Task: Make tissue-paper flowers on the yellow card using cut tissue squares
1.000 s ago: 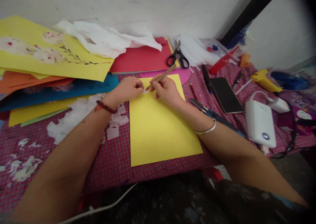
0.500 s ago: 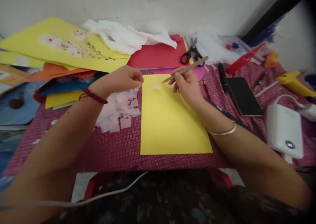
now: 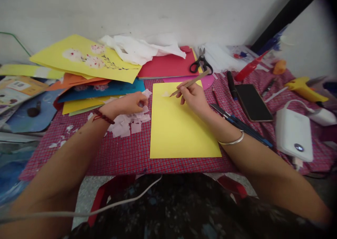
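Observation:
My right hand [image 3: 193, 95] holds a slim wooden stick [image 3: 196, 80] like a pen, its pointed tip just over the upper left of a yellow paper sheet [image 3: 181, 126]. Near that tip, a small whitish patch [image 3: 165, 94] shows on the sheet. Left of the sheet, my left hand [image 3: 133, 102] is closed above a pile of pale pink paper squares [image 3: 126, 123]. Its fingertips are pressed together beside one square, and whether they grip it is hidden.
Behind lie a yellow sheet with painted flowers [image 3: 79, 56], crumpled white tissue [image 3: 139, 49], red paper [image 3: 168, 66] and black scissors [image 3: 201, 62]. To the right are a phone [image 3: 253, 102], a red tube [image 3: 249, 69], a yellow glue gun [image 3: 305, 88] and a white power bank [image 3: 294, 131].
My left hand has moved from the yellow sheet's upper left edge back and down over the paper squares. The stick's tip has shifted slightly closer to the whitish patch. The view has tilted a little.

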Demonstrator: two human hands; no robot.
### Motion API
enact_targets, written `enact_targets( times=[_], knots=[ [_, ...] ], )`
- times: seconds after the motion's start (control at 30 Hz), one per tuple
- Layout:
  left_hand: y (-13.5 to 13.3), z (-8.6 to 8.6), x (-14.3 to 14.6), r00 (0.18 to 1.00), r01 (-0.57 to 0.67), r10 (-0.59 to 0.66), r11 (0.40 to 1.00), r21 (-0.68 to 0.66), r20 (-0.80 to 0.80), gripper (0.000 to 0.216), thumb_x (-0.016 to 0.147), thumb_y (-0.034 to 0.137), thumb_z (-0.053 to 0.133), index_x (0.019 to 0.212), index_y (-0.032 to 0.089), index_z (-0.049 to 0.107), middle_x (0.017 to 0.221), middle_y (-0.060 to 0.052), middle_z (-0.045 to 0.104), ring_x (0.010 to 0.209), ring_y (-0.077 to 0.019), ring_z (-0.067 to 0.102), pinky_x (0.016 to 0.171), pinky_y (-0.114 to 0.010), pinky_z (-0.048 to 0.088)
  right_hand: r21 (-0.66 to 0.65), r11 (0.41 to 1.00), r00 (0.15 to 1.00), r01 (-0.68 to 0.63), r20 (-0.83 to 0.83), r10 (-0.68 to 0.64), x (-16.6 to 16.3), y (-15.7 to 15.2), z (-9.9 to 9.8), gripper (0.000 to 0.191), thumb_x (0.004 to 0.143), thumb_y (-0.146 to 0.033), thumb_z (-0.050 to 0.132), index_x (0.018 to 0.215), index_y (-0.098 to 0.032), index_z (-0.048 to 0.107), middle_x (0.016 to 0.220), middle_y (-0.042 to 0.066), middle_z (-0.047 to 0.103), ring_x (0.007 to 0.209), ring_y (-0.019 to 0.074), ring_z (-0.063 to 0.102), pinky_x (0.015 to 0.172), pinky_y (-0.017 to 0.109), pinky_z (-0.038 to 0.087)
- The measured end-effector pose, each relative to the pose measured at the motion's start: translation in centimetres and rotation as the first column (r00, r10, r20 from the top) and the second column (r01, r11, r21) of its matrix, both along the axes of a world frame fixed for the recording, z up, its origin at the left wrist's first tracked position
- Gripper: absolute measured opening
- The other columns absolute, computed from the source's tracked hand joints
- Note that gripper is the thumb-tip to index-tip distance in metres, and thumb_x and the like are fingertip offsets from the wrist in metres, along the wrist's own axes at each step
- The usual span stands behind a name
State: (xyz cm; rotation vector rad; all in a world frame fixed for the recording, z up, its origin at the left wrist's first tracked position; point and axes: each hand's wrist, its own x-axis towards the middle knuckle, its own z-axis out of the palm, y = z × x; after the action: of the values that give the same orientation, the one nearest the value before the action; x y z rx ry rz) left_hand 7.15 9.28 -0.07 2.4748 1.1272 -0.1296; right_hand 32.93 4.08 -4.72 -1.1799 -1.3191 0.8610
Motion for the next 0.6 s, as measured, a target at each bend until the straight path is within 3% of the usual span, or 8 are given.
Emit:
enact_targets(
  times=[0.1, 0.33, 0.47, 0.6],
  knots=[
    [0.0, 0.9, 0.2, 1.000, -0.029, 0.030, 0.999, -0.029, 0.005, 0.007, 0.065, 0.026, 0.057, 0.065, 0.020, 0.059, 0.075, -0.005, 0.062, 0.072, -0.0185, 0.055, 0.066, -0.030, 0.041, -0.011, 1.000, 1.000, -0.011, -0.010, 0.011, -0.1, 0.1, -0.2, 0.010, 0.094, -0.026, 0.058, 0.091, -0.016, 0.058, 0.067, -0.002, 0.062, 0.044, 0.0064, 0.051, 0.040, 0.019, 0.042],
    [0.8, 4.0, 2.4, 0.955, -0.178, 0.185, 0.983, -0.048, 0.232, 0.012, 0.065, 0.026, 0.058, 0.074, 0.019, 0.061, 0.068, -0.001, 0.060, 0.063, -0.0152, 0.053, 0.059, -0.029, 0.038, -0.049, 0.991, 0.989, -0.123, 0.081, 0.127, -1.2, 0.1, -0.4, 0.015, 0.093, -0.022, 0.053, 0.095, -0.014, 0.065, 0.085, 0.005, 0.071, 0.050, 0.0072, 0.053, 0.045, 0.021, 0.046],
    [1.6, 3.3, 4.8, 0.919, -0.177, 0.208, 0.977, -0.122, 0.334, 0.008, 0.066, 0.024, 0.062, 0.071, 0.018, 0.059, 0.063, 0.000, 0.055, 0.059, -0.0128, 0.049, 0.055, -0.027, 0.036, -0.030, 0.989, 0.965, -0.147, 0.215, 0.150, -1.5, 0.4, -0.4, 0.018, 0.093, -0.021, 0.050, 0.095, -0.015, 0.067, 0.091, 0.007, 0.073, 0.057, 0.0098, 0.057, 0.051, 0.023, 0.047],
    [2.1, 1.7, 5.3, 0.902, -0.132, 0.213, 0.964, -0.229, 0.376, 0.014, 0.070, 0.028, 0.063, 0.078, 0.017, 0.066, 0.065, -0.001, 0.058, 0.060, -0.0121, 0.050, 0.057, -0.026, 0.037, 0.011, 0.996, 0.955, -0.085, 0.288, 0.078, -1.2, 0.7, -0.5, 0.017, 0.092, -0.019, 0.050, 0.090, -0.017, 0.068, 0.091, 0.008, 0.072, 0.074, 0.0160, 0.064, 0.058, 0.026, 0.048]
  ],
)
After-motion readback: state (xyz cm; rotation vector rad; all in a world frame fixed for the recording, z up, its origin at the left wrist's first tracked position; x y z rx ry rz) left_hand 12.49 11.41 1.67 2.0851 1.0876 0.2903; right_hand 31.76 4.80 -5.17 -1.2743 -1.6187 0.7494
